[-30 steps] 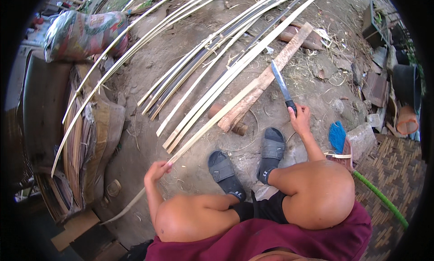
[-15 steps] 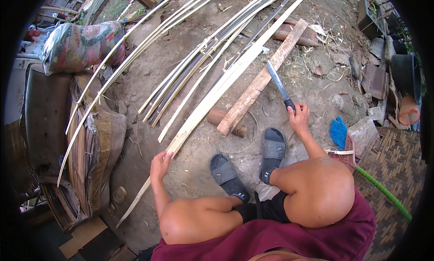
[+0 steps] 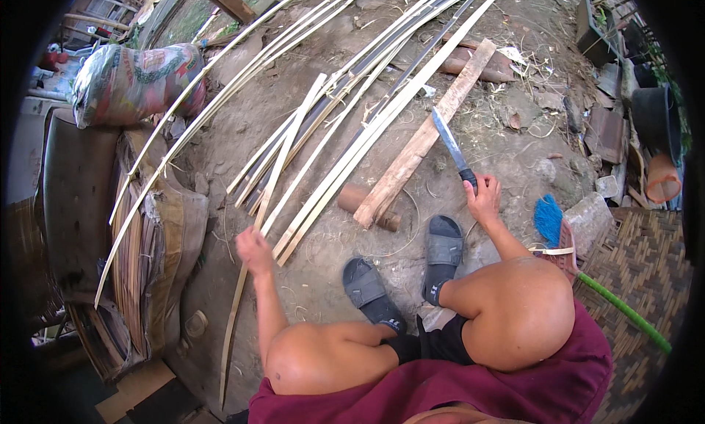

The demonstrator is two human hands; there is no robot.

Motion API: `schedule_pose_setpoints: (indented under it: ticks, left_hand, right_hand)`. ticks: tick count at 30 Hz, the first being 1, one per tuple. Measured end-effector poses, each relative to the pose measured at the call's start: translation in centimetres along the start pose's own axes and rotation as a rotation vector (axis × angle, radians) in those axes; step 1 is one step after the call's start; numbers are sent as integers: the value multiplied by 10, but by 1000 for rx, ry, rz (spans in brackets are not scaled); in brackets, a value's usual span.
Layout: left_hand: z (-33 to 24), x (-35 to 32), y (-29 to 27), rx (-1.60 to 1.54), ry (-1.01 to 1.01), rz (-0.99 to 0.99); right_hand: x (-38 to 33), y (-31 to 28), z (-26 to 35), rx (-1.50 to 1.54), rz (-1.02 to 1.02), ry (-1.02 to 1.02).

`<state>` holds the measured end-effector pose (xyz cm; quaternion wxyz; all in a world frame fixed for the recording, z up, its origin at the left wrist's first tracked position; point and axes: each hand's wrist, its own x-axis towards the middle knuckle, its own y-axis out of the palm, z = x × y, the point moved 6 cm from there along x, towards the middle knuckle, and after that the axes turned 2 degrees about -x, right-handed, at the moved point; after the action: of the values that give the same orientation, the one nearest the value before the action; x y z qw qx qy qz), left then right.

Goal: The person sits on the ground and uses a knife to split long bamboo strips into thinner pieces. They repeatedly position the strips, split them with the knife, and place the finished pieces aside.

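A long, thin bamboo strip [image 3: 287,146] is gripped near its middle by my left hand [image 3: 255,250]. One end of it reaches up across a tied bundle of dark and pale strips [image 3: 321,101], the other down toward the lower left. Several pale bamboo strips [image 3: 369,151] lie just right of the hand, pointing away from me. In my right hand [image 3: 482,198] is a knife [image 3: 453,145] with a dark handle, its blade tilted up and left. The blade's tip is in front of or beside a rough wooden plank [image 3: 422,149], whose near end rests on a short round log [image 3: 360,197].
More long bamboo strips [image 3: 215,110] arch across the left side over a stuffed sack [image 3: 139,84] and an old padded seat [image 3: 172,226]. At right lie a woven mat [image 3: 639,277], a blue-bristled brush [image 3: 548,220] with green handle, and dark pots [image 3: 653,119].
My left hand has moved slightly left and up, drawing one bamboo strip leftward, apart from the pale group and across the bundle. The right hand holds the knife almost still.
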<state>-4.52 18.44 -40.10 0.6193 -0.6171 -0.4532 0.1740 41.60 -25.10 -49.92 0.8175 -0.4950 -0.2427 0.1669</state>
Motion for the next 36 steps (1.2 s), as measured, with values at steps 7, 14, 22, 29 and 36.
schedule_pose_setpoints:
  ticks: [7,14,22,29,36]
  left_hand:
    - [-139,15,84,-273,308,259]
    - [-162,24,126,-97,261,444]
    - [-171,72,64,-366,199,258]
    - [-231,199,-68,-584,130,243]
    - [-304,239,41,-828,12,905]
  right_hand:
    - [2,4,24,-59,35,-2]
    - [6,2,12,-60,159,37]
    - [3,4,7,-33,122,29]
    - [9,-3,0,180,213,140]
    - [-1,-40,93,566,544,-240]
